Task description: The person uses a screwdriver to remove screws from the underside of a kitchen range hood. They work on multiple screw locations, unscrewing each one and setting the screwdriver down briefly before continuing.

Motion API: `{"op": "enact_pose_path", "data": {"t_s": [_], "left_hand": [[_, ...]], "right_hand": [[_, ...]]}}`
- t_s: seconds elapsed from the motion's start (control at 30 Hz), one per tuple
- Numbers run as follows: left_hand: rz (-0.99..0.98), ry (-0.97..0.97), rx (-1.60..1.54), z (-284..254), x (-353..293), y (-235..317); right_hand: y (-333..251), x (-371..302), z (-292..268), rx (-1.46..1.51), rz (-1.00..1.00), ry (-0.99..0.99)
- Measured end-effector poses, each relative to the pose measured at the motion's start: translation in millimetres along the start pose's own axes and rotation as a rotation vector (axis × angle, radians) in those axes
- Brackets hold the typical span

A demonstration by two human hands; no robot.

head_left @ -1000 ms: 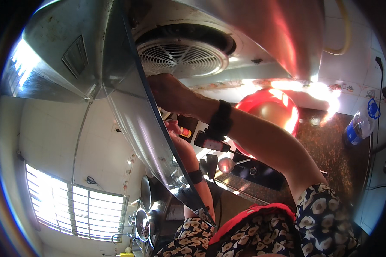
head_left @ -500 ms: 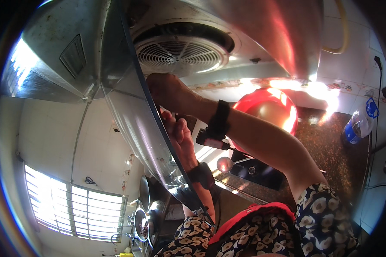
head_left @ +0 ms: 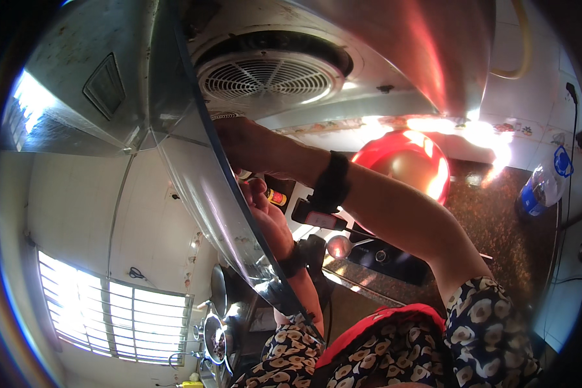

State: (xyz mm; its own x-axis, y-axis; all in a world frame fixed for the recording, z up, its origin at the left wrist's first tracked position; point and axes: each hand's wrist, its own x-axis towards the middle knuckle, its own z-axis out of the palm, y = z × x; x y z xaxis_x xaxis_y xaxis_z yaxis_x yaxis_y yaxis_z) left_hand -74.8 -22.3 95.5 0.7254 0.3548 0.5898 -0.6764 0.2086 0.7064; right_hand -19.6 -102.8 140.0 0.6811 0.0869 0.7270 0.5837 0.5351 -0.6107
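Note:
My right hand reaches across to the left under the metal range hood, bent at the wrist. The hood's edge hides its fingers. Just below it, my left hand is raised with its visible fingers curled. A small pale bit of something shows between the two hands; what it is cannot be made out. Beside the left fingers there is a small container with a yellow and red label. Both wrists wear black bands.
On the counter at the right stand a red basin and a clear bottle with a blue handle. A ladle lies by the black cooker. Pans stand lower left. The round vent grille is overhead.
My right hand has dropped slightly, and my left hand has shifted a little lower. The yellow and red label has come into sight beside the left fingers.

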Motion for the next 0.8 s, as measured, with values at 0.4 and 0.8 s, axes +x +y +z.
{"op": "enact_pose_path", "data": {"t_s": [0.4, 0.8], "left_hand": [[0.418, -0.04, 0.456, -6.0, 1.7, -18.4], [-0.052, -0.148, -0.232, -5.2, -4.4, 0.2]], "right_hand": [[-3.1, 1.1, -2.6, -0.117, -0.011, 0.021], [4.6, 8.5, -5.6, -0.303, -0.034, 0.047]]}}
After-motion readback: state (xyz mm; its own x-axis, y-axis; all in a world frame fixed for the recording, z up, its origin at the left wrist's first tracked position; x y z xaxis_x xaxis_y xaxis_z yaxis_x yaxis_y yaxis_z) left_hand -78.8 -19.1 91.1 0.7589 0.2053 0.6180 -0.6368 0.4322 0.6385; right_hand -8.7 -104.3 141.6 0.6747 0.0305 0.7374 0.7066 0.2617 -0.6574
